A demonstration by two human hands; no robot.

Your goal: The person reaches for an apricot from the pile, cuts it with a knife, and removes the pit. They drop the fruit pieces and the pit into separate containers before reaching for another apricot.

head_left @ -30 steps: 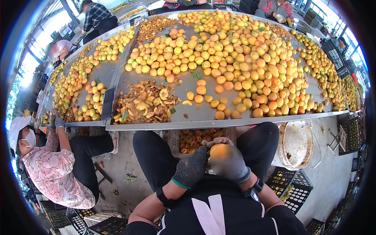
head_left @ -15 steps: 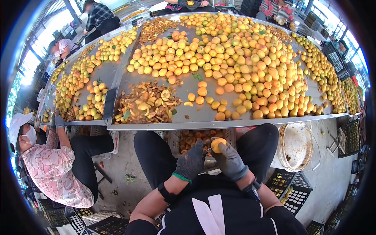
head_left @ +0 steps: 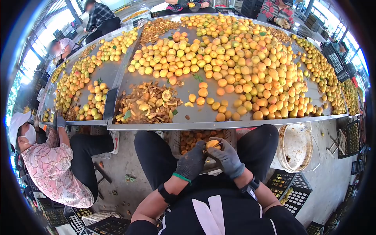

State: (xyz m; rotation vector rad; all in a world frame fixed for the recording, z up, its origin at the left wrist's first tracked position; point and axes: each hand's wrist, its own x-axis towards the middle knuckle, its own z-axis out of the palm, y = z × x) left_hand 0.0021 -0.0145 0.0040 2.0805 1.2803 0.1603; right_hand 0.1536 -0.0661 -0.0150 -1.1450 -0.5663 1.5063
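Observation:
Both my hands wear dark grey gloves and meet over my lap. My right hand (head_left: 227, 158) grips an orange apricot (head_left: 212, 144) from the right side. My left hand (head_left: 191, 162) presses against the same fruit from the left; a thin blade seems to show between them, but I cannot tell for sure. Below the hands, between my knees, stands a white crate (head_left: 194, 139) holding cut apricot pieces. Just beyond it runs the edge of the metal sorting table (head_left: 203, 113).
Whole apricots (head_left: 243, 66) cover most of the table; a heap of pits and scraps (head_left: 147, 103) lies at its near left. A person in a pink floral top (head_left: 51, 168) sits at my left. A white bucket (head_left: 295, 147) and black crates (head_left: 291, 190) stand at my right.
My hands have moved away from my body toward the crate, and the apricot has turned in my fingers, now partly covered by my right hand.

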